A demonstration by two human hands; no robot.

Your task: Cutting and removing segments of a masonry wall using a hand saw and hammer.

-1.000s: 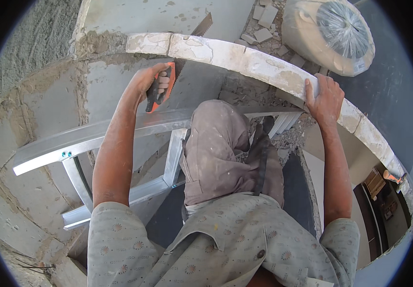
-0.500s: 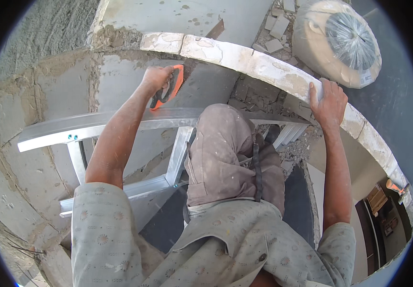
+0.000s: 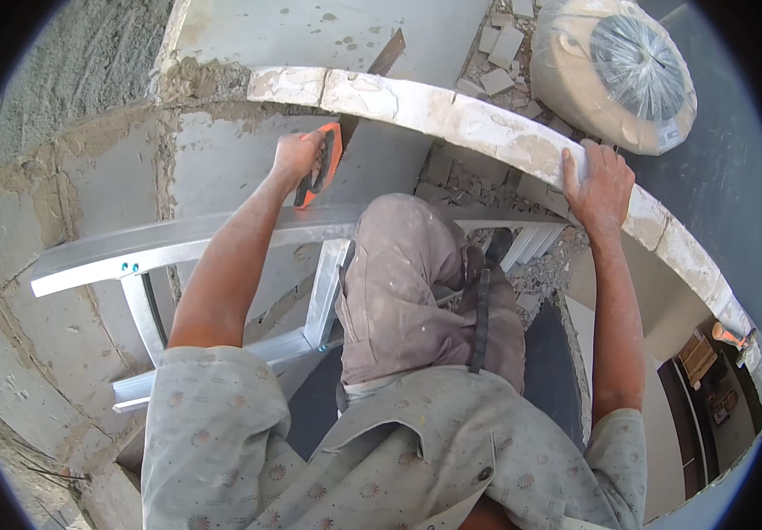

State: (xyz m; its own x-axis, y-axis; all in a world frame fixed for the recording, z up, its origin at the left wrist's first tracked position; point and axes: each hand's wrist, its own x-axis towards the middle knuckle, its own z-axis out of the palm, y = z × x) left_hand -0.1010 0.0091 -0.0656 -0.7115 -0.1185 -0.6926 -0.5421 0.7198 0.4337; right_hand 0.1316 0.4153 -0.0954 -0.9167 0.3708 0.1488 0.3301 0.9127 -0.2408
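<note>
My left hand (image 3: 297, 157) is wrapped round the orange and black handle of a handsaw (image 3: 331, 159). The saw's rusty toothed blade runs up to the white-topped block wall (image 3: 451, 110). Its middle stretch is hidden at the wall, and the tip end shows again on the far side. My right hand (image 3: 603, 184) rests on the wall's top edge further right, fingers over the far side and thumb on the near side. Under my arms, a metal ladder (image 3: 186, 252) leans across, with my bent knee against its rail.
A plastic-wrapped, cream rounded object (image 3: 615, 75) stands beyond the wall. Broken tile pieces (image 3: 500, 57) lie near it. Rubble (image 3: 478, 181) lies below the wall on my side. An orange-handled tool (image 3: 729, 336) sits on the wall at far right.
My left hand has pushed the saw slightly forward, and more of the blade shows beyond the wall. My right hand stays at the same spot on the wall. The view has shifted a little.
</note>
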